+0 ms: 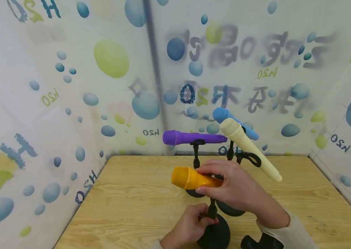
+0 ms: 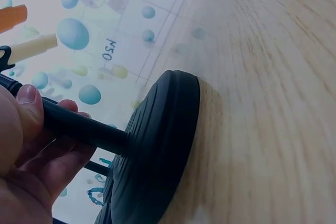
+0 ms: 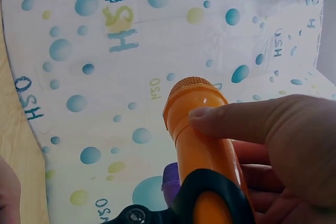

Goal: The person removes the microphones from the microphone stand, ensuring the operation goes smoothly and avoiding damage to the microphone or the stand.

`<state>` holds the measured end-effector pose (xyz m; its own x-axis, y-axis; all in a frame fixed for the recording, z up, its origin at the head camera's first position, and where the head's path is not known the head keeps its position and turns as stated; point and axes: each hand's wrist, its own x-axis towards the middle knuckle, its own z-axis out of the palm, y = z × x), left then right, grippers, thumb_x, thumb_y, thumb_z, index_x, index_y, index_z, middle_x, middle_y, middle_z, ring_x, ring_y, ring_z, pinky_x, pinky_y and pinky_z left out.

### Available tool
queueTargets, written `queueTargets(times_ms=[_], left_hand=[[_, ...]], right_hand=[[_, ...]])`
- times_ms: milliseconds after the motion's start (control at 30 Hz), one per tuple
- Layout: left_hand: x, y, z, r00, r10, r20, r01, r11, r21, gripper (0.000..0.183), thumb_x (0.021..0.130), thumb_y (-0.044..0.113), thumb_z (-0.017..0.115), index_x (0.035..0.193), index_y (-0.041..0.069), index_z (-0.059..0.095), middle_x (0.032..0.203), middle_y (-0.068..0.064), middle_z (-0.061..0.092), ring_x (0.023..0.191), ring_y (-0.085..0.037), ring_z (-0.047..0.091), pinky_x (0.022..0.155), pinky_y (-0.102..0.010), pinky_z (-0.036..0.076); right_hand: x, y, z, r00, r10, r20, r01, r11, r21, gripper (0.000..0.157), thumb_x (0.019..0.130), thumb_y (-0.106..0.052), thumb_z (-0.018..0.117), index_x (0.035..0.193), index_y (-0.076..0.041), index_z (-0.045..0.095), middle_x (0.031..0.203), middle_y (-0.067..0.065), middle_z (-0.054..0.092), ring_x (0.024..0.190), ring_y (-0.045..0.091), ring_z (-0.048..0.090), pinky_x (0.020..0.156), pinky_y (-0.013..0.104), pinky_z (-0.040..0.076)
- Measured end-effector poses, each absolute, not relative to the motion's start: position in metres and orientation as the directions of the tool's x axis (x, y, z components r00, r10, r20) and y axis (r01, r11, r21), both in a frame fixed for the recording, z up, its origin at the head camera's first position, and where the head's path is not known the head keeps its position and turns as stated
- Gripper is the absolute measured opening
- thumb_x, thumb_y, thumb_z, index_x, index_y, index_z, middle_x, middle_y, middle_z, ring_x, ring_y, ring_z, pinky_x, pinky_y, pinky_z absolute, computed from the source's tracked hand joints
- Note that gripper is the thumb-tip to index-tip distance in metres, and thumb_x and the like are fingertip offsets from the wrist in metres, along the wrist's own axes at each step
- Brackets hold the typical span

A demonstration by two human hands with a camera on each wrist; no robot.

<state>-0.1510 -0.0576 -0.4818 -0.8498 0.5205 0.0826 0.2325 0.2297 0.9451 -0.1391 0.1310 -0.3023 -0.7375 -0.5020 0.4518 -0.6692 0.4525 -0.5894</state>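
My right hand [image 1: 237, 183] grips an orange microphone [image 1: 183, 178] around its body, thumb on one side and fingers on the other. Its mesh head points left in the head view. In the right wrist view a black clip [image 3: 199, 182] wraps the microphone's body below the thumb. Lower down, my left hand [image 1: 191, 221] pinches the upright of a black desk stand below the microphone. The left wrist view shows thumb and fingers around that pole [image 2: 86, 129], above the round ridged base [image 2: 157, 140], which stands on the wooden table [image 1: 125, 200].
Behind the hands, a purple microphone [image 1: 191, 138], a cream microphone [image 1: 256, 152] and a blue microphone [image 1: 240, 124] sit on black stands. Patterned sheeting [image 1: 113, 97] encloses the table's back and sides. A dark object [image 1: 262, 242], partly cut off, is near my right sleeve.
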Motion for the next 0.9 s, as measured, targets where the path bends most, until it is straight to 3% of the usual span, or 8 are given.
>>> queueTargets(times_ms=[900], left_hand=[[-0.155,-0.059,-0.481,-0.826,0.555,0.099,0.255,0.211,0.944,0.014,0.101,-0.004,0.069,0.109,0.005,0.077,0.101,-0.001,0.083,0.096,0.000,0.073,0.091,-0.017,0.059]], right_hand=[[-0.144,0.116,-0.296,-0.703,-0.526,0.479,-0.707,0.448,-0.547,0.034,0.091,-0.025,0.089,0.119,-0.010,0.080,0.118,0.002,0.081,0.103,0.019,0.074,0.086,0.030,0.063]])
